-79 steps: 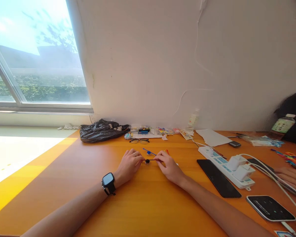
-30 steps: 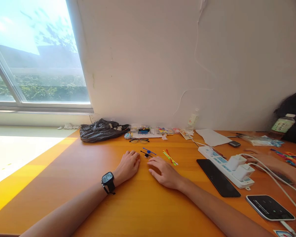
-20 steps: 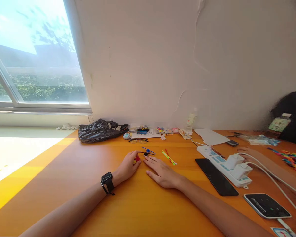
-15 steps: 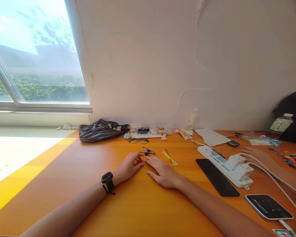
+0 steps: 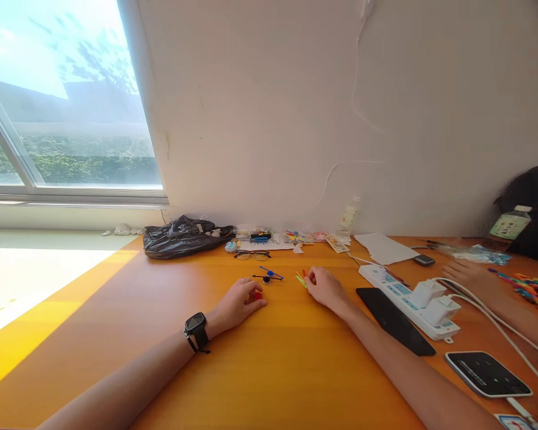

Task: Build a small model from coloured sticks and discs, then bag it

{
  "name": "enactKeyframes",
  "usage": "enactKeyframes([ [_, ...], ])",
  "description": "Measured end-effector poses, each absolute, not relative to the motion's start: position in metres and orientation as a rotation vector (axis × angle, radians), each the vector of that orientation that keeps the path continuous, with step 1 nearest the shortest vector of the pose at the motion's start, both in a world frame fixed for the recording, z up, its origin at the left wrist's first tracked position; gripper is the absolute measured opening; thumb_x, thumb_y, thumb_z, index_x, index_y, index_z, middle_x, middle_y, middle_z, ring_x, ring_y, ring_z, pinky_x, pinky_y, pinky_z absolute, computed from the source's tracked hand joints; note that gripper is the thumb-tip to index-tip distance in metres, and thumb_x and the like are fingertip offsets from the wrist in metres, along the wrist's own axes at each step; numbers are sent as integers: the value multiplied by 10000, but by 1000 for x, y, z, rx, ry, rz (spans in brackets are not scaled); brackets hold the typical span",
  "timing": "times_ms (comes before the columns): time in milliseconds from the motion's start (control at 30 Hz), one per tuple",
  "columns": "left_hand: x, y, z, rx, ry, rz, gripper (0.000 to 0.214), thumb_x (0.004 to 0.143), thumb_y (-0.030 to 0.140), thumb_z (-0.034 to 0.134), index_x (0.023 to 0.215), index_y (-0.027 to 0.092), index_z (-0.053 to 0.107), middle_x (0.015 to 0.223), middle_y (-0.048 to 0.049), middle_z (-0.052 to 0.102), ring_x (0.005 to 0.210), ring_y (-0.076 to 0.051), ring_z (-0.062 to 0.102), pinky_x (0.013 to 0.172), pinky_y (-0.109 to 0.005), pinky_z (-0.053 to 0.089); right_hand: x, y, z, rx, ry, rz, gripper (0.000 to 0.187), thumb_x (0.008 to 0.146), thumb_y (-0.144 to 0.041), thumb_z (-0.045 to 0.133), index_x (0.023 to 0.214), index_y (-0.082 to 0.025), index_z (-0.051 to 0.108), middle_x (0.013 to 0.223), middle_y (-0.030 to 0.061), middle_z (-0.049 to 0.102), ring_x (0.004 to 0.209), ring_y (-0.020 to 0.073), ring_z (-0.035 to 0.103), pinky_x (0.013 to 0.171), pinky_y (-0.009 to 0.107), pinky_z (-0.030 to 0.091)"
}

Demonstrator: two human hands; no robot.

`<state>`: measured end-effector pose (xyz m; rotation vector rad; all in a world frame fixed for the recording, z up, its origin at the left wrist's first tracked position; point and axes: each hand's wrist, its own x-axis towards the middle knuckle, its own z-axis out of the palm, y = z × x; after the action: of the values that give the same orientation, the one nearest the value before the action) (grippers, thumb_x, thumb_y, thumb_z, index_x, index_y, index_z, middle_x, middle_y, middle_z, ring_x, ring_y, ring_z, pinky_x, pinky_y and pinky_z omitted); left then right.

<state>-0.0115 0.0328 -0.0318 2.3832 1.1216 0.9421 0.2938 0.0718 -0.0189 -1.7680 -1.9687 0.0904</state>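
In the head view, your left hand (image 5: 237, 306) curls around small red and yellow pieces (image 5: 258, 295); your right hand (image 5: 325, 289) bends over loose coloured sticks (image 5: 300, 279), grip unclear. Between your hands, slightly beyond, the blue arrow (image 5: 270, 273) and black arrow (image 5: 266, 279) look assembled, the sticks unmounted. Both arrowheads point left, long axes crosswise.

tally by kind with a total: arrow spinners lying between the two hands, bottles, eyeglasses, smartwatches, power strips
Arrow spinners: 2 (blue spinner, black spinner)
Bottles: 2 (clear bottle by the wall, labelled bottle at far right)
Eyeglasses: 1 pair
Smartwatch: 1
Power strip: 1
Total: 7
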Motion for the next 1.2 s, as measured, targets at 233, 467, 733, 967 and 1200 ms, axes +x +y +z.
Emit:
enactKeyframes([
  [233, -11, 29, -26, 2439, 1070, 954, 211, 905, 398, 677, 964, 197, 647, 925, -52, 659, 867, -194, 581, 776, -306, 461, 289, 71, -23, -1792, -1942, 145, 118, 928, -237, 612, 817, -200, 598, 788, 27, 664, 682, 161, 571, 571, 257, 262],
  [467, -14, 25, -19, 2395, 904, 927, 242, 874, 246, 648, 1114, 216, 640, 1014, -55, 678, 925, -190, 625, 848, -313, 513, 288, 72, -20, -1715, -1852, 81, 128, 1000, -290, 465, 921, -219, 536, 811, 18, 660, 676, 173, 564, 561, 263, 262],
  [733, -13, 26, -22, 2238, 836, 934, 298, 893, 291, 659, 1178, 205, 652, 1081, -61, 731, 945, -180, 677, 893, -317, 550, 273, 63, -10, -1414, -1777, 156, 170, 1002, -331, 352, 940, -230, 474, 778, 15, 586, 680, 201, 560, 623, 288, 348],
  [967, -15, 21, -11, 2154, 766, 844, 476, 767, 58, 591, 1219, 200, 629, 1122, -76, 726, 1030, -203, 673, 966, -352, 530, 243, 29, 5, -1155, -1850, 462, 170, 1005, -383, 433, 967, -237, 512, 712, -30, 522, 621, 168, 512, 611, 277, 396],
  [1200, -12, 14, 6, 2034, 745, 796, 303, 899, 168, 525, 1180, 194, 634, 1104, -93, 717, 1010, -219, 658, 921, -363, 523, 223, 0, 0, -1050, -2110, 475, 127, 939, -327, 592, 1034, -242, 590, 902, 16, 676, 796, 192, 633, 747, 297, 493],
])
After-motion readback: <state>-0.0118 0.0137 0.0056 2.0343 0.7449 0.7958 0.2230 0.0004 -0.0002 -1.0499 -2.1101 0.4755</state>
